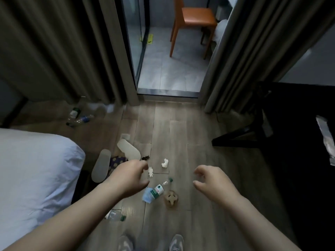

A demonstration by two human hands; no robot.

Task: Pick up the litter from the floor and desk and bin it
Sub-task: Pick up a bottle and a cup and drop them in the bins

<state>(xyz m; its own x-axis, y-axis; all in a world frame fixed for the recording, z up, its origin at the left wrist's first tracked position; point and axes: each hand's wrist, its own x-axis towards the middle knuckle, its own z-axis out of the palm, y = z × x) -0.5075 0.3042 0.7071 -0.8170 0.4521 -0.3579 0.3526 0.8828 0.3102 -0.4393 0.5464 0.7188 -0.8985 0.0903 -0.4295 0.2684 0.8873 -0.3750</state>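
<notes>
Risks. No bin is in view, so anything lifted must be carried to a place not visible from here; an armful of loose pieces could shed on the way. The green-label bottle (159, 189) lies on its side on the floor (181, 133) and would probably roll if nudged rather than gripped. A blue crumpled piece (147, 196) touches the bottle's base on the left and may drag along or be missed beneath it. The light scraps beyond the bottle, a small white scrap (150, 172) and a crumpled tissue (165, 163), could slip from a loose pinch. Two slippers (100, 165) left of and beyond the bottle are probably not litter and could be binned in error. A second bottle (115, 215) on the near-left side of the first, partly under the left forearm, is easy to overlook, as are the bottles (78, 116) far beyond and left, by the curtain. A wrapper (326, 140) on the dark worktop (299, 160), far right of the bottle, also remains.

Hand pose. Both arms reach forward and down. The left hand (130, 178) hovers just left of the bottle, fingers loosely curled, thumb apart, holding nothing. The right hand (212, 182) hovers right of the bottle, fingers bent and parted from the thumb, also empty. Neither touches any litter.
</notes>
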